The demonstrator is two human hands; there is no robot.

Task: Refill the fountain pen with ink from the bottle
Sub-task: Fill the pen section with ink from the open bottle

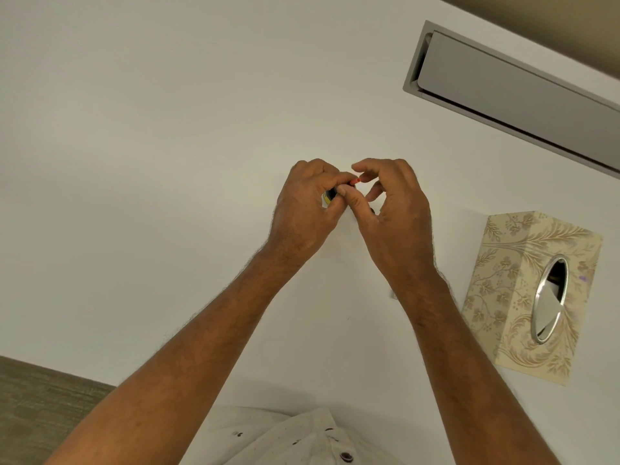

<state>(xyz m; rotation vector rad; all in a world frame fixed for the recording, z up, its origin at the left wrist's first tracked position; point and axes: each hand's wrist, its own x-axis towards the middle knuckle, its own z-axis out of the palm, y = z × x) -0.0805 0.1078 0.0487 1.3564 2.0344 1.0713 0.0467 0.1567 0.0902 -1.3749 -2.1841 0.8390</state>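
Observation:
My left hand (302, 209) grips a small object with a yellow, black and white label, apparently the ink bottle (327, 197), and mostly hides it. A red tip (356, 180) sticks out from under the left fingers toward my right hand (396, 209). The right thumb and forefinger curl around this red tip, with the thumb against the left fingers. A small dark bit (372, 211) shows under the right palm; I cannot tell what it is. No fountain pen is plainly in view. Both hands hover over the white table (167, 162).
A patterned beige tissue box (533, 293) lies on the table at the right. At the back right a grey cable tray lid (523, 88) is set into the tabletop. The table's near edge and carpet (40, 407) lie at the lower left.

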